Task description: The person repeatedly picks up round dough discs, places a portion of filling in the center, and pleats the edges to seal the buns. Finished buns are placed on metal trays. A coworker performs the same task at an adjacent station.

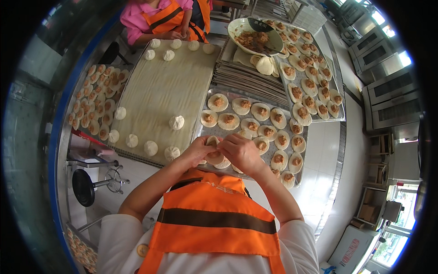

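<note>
Between both hands, close in front of my apron, is a partly gathered dough bun [217, 158] with its top edge pinched up. My left hand [199, 150] cups it from the left, fingers closed round its side. From the right, my right hand [239, 150] pinches the rim with its fingertips; some of the dough is hidden behind them. Just beyond lies a metal tray of flat dough rounds [228, 121], each topped with a lump of brownish filling. To the left a pale cloth-lined tray [155, 100] carries several pleated buns [176, 122], mostly along its edges.
A bowl of filling [255, 39] stands on a stack of trays [248, 77] beside a pleated lump of dough [265, 65]. More filled rounds cover a tray [315, 86] at right and another [98, 98] at left. Across the table is a person in an orange apron [164, 18]. A black stool [83, 187] is lower left.
</note>
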`<control>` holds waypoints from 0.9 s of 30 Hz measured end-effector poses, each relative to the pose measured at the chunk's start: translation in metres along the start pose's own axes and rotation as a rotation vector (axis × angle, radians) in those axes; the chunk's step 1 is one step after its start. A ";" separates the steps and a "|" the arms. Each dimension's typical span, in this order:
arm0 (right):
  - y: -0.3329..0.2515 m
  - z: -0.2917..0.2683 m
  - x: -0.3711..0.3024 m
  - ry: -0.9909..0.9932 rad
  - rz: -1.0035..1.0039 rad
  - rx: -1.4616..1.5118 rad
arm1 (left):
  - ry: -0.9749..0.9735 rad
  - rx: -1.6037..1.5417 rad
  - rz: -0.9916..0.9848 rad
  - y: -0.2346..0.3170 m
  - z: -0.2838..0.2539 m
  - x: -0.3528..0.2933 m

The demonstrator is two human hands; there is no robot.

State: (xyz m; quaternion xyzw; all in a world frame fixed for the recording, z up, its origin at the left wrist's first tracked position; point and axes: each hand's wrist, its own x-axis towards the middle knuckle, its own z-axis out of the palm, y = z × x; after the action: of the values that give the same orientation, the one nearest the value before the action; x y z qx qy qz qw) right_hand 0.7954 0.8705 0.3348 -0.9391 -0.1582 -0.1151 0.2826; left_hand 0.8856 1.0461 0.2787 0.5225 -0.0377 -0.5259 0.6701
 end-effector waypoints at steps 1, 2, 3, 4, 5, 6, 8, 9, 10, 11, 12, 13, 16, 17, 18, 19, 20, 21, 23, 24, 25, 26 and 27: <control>0.001 -0.002 0.003 0.025 0.043 0.085 | -0.012 0.054 -0.009 0.001 -0.002 0.000; 0.001 -0.002 0.005 0.018 0.202 0.175 | -0.046 0.082 -0.002 0.002 -0.003 0.000; 0.001 -0.003 0.008 0.002 0.320 0.273 | -0.020 0.157 -0.029 0.002 -0.004 -0.001; 0.001 -0.004 0.010 0.019 0.417 0.367 | -0.018 0.207 -0.038 0.002 -0.004 -0.001; -0.002 -0.004 0.010 -0.043 0.365 0.314 | -0.064 0.218 -0.004 0.003 -0.005 -0.003; -0.003 -0.004 0.011 -0.072 0.292 0.258 | -0.039 0.289 -0.059 0.005 -0.005 -0.003; -0.008 -0.002 0.010 -0.158 0.180 0.142 | -0.082 0.337 -0.100 0.009 -0.005 -0.004; -0.008 -0.002 0.011 -0.185 0.085 0.075 | -0.099 0.429 -0.060 0.012 -0.004 -0.004; -0.009 -0.002 0.011 -0.115 0.136 0.115 | -0.120 0.510 -0.034 0.016 -0.004 -0.003; -0.007 -0.003 0.012 -0.075 0.196 0.157 | -0.125 0.623 -0.062 0.021 -0.003 0.000; -0.005 -0.004 0.013 -0.018 0.212 0.205 | -0.162 0.671 0.002 0.026 -0.002 0.003; 0.001 -0.007 0.016 -0.125 0.362 0.329 | -0.183 0.752 0.012 0.031 -0.002 0.006; 0.009 -0.014 0.017 -0.115 0.610 0.429 | -0.185 0.323 -0.053 0.038 -0.003 0.009; 0.008 -0.016 0.015 -0.038 0.652 0.510 | -0.153 0.111 -0.114 0.039 -0.005 0.006; 0.006 -0.016 0.013 -0.031 0.642 0.506 | -0.129 -0.105 -0.159 0.040 -0.007 0.005; 0.002 -0.015 0.009 -0.004 0.637 0.492 | -0.129 -0.200 -0.149 0.037 -0.008 0.002; -0.003 -0.012 0.007 -0.014 0.668 0.471 | -0.154 -0.166 -0.139 0.036 -0.010 0.001; -0.008 -0.010 0.004 0.054 0.473 0.358 | -0.180 -0.138 -0.125 0.033 -0.010 0.000; -0.013 -0.006 0.002 0.120 0.147 0.110 | -0.188 -0.073 -0.105 0.028 -0.011 0.002; -0.013 -0.005 0.003 0.156 0.260 0.187 | -0.170 -0.034 -0.103 0.025 -0.012 0.003; -0.013 -0.003 0.005 0.193 0.372 0.262 | -0.187 -0.011 -0.090 0.024 -0.012 0.006; -0.012 -0.003 0.006 0.239 0.415 0.337 | -0.136 0.088 -0.091 0.023 -0.013 0.008; -0.011 -0.002 0.007 0.139 0.517 0.356 | -0.118 0.171 -0.079 0.022 -0.014 0.009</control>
State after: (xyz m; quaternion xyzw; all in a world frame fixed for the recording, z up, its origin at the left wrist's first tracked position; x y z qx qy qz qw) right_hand 0.7980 0.8797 0.3443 -0.8738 0.0879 -0.0739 0.4725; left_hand 0.9124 1.0460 0.2840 0.5468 -0.1013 -0.5766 0.5985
